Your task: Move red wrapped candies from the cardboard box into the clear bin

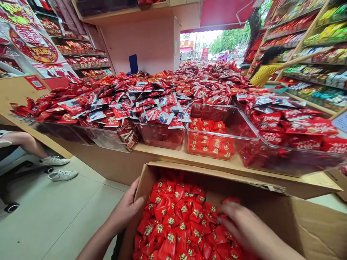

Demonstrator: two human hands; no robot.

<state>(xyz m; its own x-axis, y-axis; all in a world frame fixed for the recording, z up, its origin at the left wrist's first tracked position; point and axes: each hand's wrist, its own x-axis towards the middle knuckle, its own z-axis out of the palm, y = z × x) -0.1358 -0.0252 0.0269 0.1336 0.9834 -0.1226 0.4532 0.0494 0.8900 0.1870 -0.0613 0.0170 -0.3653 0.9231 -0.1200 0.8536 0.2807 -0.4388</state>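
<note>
A cardboard box (314, 224) full of small red candy packets (176, 224) with gold characters stands in front of me. My left hand (132, 202) grips the box's left wall, thumb on the inner side and fingers around the outside. Inside the box, my right hand (238, 216) is over the packets at the right, its fingers smeared by motion. Red wrapping shows right beside its fingertips; whether they hold it I cannot tell. Just beyond the box, a clear plastic bin (249, 133) holds the same kind of red packets, stacked on its left side.
More clear bins, heaped with red and white snack packs (162, 108), line the wooden counter (151, 150). A person in a yellow top (264, 75) is by the right shelves. At left, a seated person's legs and white shoes (63, 175) show near a chair's wheels.
</note>
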